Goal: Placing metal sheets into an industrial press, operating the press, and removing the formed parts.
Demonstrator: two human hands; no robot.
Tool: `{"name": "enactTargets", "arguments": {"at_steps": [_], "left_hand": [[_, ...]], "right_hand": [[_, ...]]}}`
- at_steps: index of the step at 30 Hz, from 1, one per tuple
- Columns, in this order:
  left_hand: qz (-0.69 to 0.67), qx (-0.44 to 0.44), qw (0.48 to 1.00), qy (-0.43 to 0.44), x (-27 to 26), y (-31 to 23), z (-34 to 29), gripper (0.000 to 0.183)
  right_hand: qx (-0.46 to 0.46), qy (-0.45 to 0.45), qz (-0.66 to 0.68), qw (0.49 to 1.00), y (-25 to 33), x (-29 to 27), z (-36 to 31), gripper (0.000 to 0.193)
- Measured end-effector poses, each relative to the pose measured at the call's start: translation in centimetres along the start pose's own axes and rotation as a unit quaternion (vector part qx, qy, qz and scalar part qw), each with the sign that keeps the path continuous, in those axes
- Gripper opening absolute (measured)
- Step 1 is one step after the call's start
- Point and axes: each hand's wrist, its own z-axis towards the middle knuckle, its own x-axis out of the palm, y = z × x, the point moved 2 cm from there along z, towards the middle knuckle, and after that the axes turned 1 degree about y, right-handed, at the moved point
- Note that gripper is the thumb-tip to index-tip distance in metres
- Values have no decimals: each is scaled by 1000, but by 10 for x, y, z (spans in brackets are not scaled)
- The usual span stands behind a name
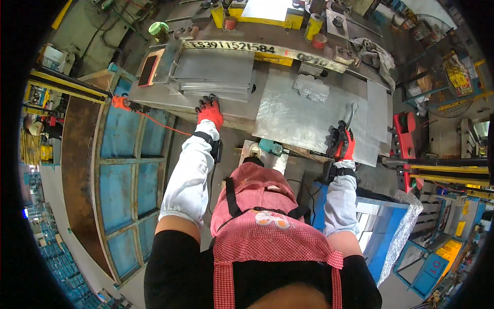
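Note:
My left hand point(209, 112), in a red glove with dark fingertips, is at the near edge of a stack of thin grey metal sheets point(213, 69). Its fingers are stretched out against the lower sheets. On the right, my gloved right hand point(343, 141) is closed around a slim metal hand tool with a rounded end point(352, 114), pointing away from me. Both hand and tool are over a large shiny metal plate point(293, 116) on the worktable. Farther back on that plate lies a small pile of cut metal pieces with wavy edges point(311, 87).
A steel die block with yellow posts point(278, 51) runs across the back. A red-edged phone-like object point(147, 70) lies left of the sheets. A blue-panelled metal frame point(121, 175) stands at left, a red bracket point(405, 136) at right. A grey cloth point(378, 59) hangs behind.

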Motion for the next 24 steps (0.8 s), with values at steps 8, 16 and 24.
{"name": "enactTargets", "arguments": {"at_steps": [8, 16, 24], "left_hand": [[19, 38, 999, 8, -5, 9, -8, 63], [-18, 24, 999, 26, -23, 3, -13, 58], [-49, 6, 998, 38, -25, 1, -9, 60]], "right_hand": [[-51, 21, 38, 998, -1, 6, -9, 22], [-4, 3, 73, 997, 4, 7, -12, 17], [18, 19, 91, 996, 3, 5, -10, 23]]}}
